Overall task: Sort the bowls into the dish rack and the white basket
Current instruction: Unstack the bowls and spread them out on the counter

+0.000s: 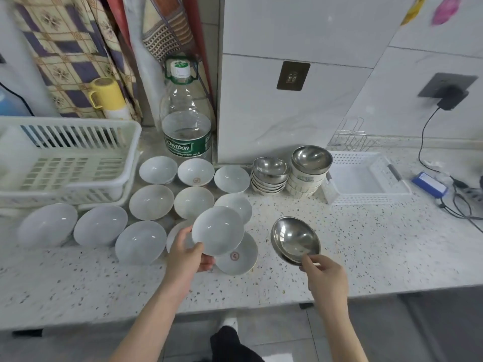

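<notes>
Two bare forearms with no sleeves, bare hands, left hand (187,257), right hand (325,276), dark trouser leg (230,344), white shoe (230,322)

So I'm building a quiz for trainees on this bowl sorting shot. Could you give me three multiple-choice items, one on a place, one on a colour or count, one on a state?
1. Where is the white basket?
A. Right of the stacked bowls
B. Under the counter
C. Behind the water bottle

2. How many steel bowl stacks stand by the wall?
A. One
B. Two
C. Four

3. What is the right hand doing?
A. Resting flat on the counter
B. Hanging idle
C. Pinching the steel bowl by its rim

Answers:
1 A, it sits just right of the taller stack.
2 B, a shorter stack stands beside the taller one.
3 C, its fingers and thumb close on the near rim, while the left hand holds a white bowl.
</notes>
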